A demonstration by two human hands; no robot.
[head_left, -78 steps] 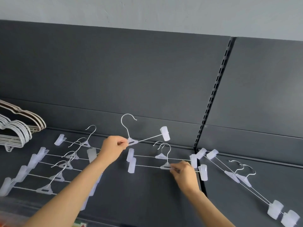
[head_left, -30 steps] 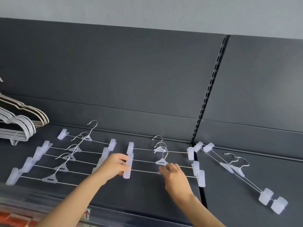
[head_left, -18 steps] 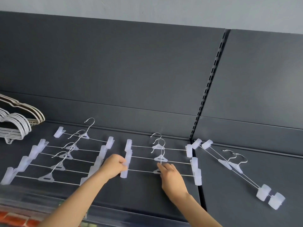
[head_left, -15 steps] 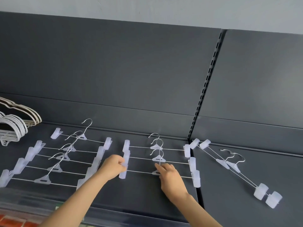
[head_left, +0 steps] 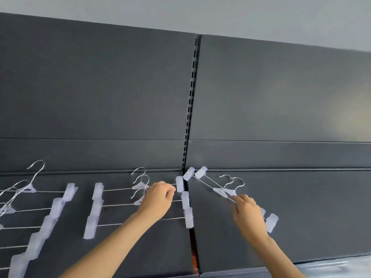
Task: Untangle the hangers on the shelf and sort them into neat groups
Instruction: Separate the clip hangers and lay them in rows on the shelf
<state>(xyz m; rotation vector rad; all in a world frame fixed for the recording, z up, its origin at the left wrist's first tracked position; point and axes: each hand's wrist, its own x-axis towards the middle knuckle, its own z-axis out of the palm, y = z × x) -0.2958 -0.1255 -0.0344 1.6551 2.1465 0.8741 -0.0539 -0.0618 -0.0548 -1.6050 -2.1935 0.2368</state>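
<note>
My right hand (head_left: 248, 214) pinches two thin wire hangers with frosted clips (head_left: 219, 191), lying diagonally toward lower right, hooks upward; whether my left hand (head_left: 158, 199) grips, I cannot tell

The left hand (head_left: 158, 199) has quit the 9 o'clock clips of the middle hangers (head_left: 140, 186) and now curls at their 3 o'clock end. The right hand (head_left: 248, 214) has crossed to the slanted pair (head_left: 220, 191) at 3 o'clock, fingers (head_left: 239, 198) on its rods (grip blurred).
</note>
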